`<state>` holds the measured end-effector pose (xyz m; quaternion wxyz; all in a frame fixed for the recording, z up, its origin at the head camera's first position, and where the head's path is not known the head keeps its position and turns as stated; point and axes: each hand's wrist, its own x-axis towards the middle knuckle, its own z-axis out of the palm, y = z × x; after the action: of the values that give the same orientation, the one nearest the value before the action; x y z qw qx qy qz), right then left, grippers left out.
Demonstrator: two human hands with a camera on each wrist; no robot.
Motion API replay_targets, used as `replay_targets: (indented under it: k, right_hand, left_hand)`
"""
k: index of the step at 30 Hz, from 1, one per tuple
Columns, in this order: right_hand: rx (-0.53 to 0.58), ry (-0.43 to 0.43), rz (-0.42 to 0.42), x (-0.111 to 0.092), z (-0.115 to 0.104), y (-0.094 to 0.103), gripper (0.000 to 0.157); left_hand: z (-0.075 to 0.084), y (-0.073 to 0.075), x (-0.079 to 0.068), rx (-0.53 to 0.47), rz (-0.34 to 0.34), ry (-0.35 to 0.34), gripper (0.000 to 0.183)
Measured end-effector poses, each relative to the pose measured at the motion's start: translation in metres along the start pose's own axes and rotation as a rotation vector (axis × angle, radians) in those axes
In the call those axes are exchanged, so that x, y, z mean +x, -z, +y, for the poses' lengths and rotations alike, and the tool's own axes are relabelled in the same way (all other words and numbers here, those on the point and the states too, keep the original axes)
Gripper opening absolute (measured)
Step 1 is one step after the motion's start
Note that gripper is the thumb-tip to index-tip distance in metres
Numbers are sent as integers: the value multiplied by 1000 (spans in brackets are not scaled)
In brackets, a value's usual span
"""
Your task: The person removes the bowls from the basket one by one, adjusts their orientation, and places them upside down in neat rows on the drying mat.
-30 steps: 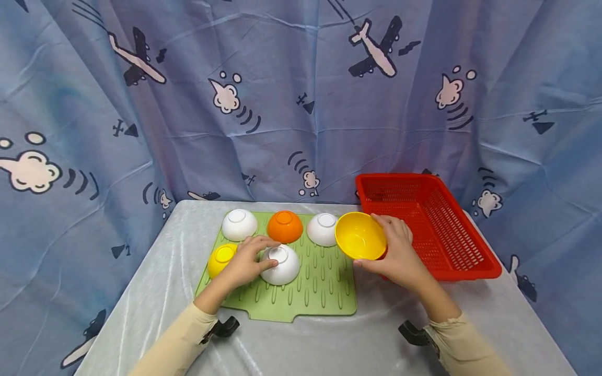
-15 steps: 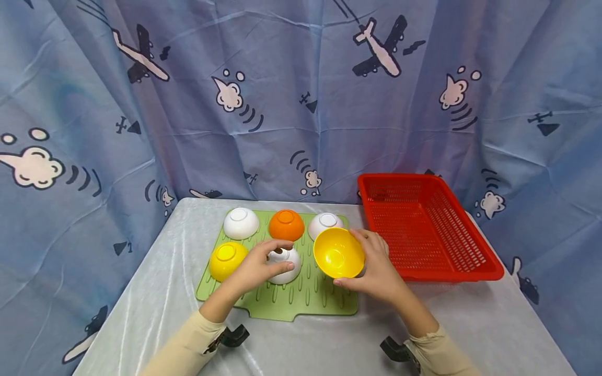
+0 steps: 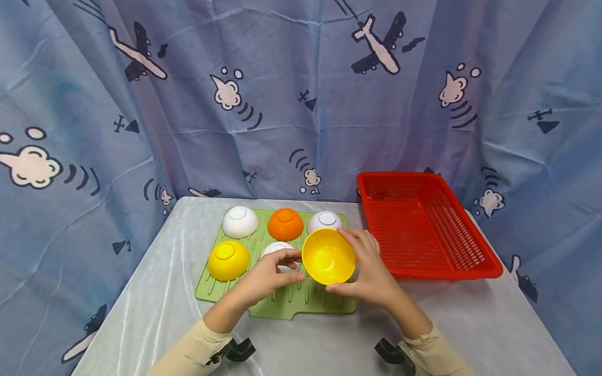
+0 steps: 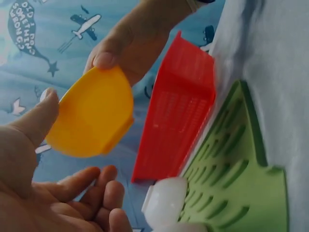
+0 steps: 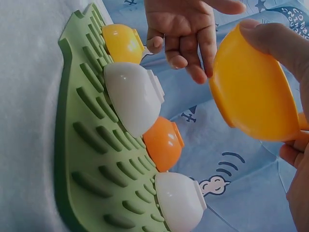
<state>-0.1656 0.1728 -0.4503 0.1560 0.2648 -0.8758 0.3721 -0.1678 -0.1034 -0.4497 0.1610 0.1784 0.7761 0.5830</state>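
Observation:
A yellow bowl point(image 3: 328, 257) is held above the mat, its inside facing the head camera. My right hand point(image 3: 370, 270) grips it by the rim, with the thumb on the near side and fingers round the far side. My left hand point(image 3: 267, 278) reaches toward the bowl's left side, thumb and fingers spread apart and holding nothing. In the left wrist view, the left thumb overlaps the rim of the yellow bowl point(image 4: 91, 113) while the fingers stay below it. An upturned white bowl point(image 3: 277, 246) sits behind the left hand, partly hidden.
On a green drying mat point(image 3: 277, 309) rest more upturned bowls: a yellow one point(image 3: 229, 260), an orange one point(image 3: 285, 224), a white one point(image 3: 240, 222) and another white one point(image 3: 324, 221). A red slotted basket point(image 3: 451, 273) stands at the right, before a curtain point(image 3: 263, 151).
My right hand has carried the yellow bowl left, from beside the basket to over the mat. My left hand has moved right, off the front white bowl, toward the carried bowl.

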Motion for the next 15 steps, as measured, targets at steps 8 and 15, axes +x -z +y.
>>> replay_targets:
  k: [8, 15]
  right_hand:
    - [16, 102, 16, 1, -4, -1, 121]
    - [-27, 159, 64, -1, -5, -3, 119]
  left_hand:
    - [-2, -7, -2, -219, -131, 45, 60]
    - [-3, -11, -2, -276, -108, 38, 61]
